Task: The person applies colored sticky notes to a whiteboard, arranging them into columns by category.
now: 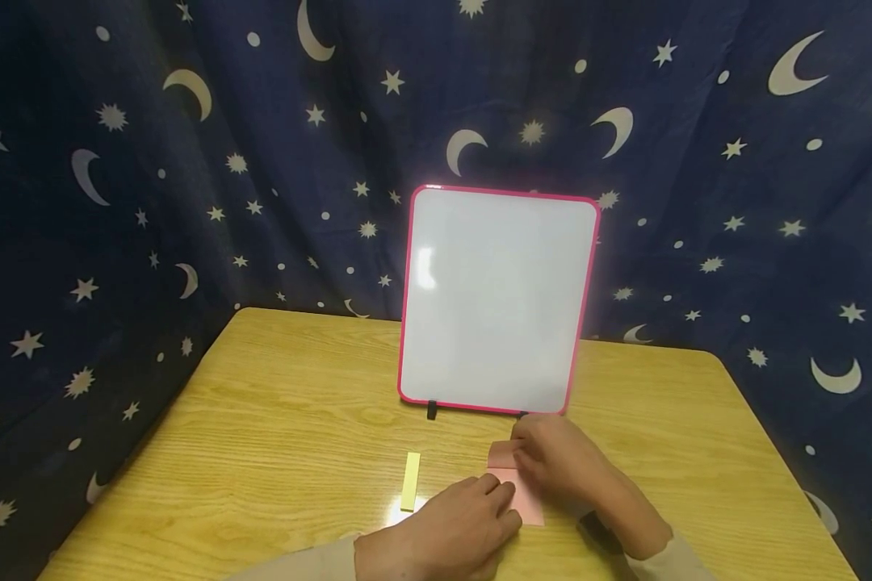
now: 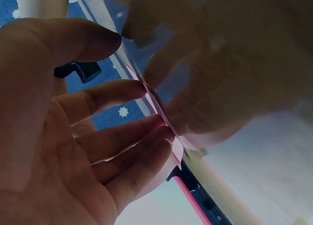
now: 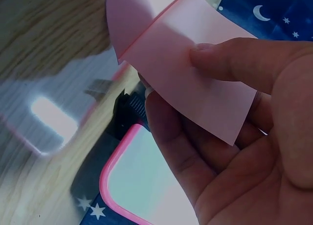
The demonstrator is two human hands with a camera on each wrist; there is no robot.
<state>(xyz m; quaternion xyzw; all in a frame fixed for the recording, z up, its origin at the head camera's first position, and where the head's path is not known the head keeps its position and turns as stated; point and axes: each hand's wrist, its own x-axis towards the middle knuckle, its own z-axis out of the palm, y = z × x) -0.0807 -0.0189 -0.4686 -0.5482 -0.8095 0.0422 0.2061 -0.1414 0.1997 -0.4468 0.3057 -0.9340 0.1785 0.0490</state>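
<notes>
A square of pink paper (image 1: 529, 510) lies on the table in front of the whiteboard, with a straight crease across it and its far part lifted as a flap. My right hand (image 1: 563, 456) pinches that flap; in the right wrist view the thumb (image 3: 220, 61) lies on top of the pink paper (image 3: 166, 78) and the fingers are beneath. My left hand (image 1: 461, 520) rests on the near part of the sheet. In the left wrist view its fairly straight fingers (image 2: 132, 142) touch the paper (image 2: 152, 100) against the glossy tabletop.
A yellow strip (image 1: 410, 482) lies left of the paper. Behind it stands a whiteboard (image 1: 497, 298) with a pink frame, on small black feet (image 1: 432, 410). A dark blue curtain (image 1: 298, 161) with moons and stars hangs around the wooden table (image 1: 276, 420).
</notes>
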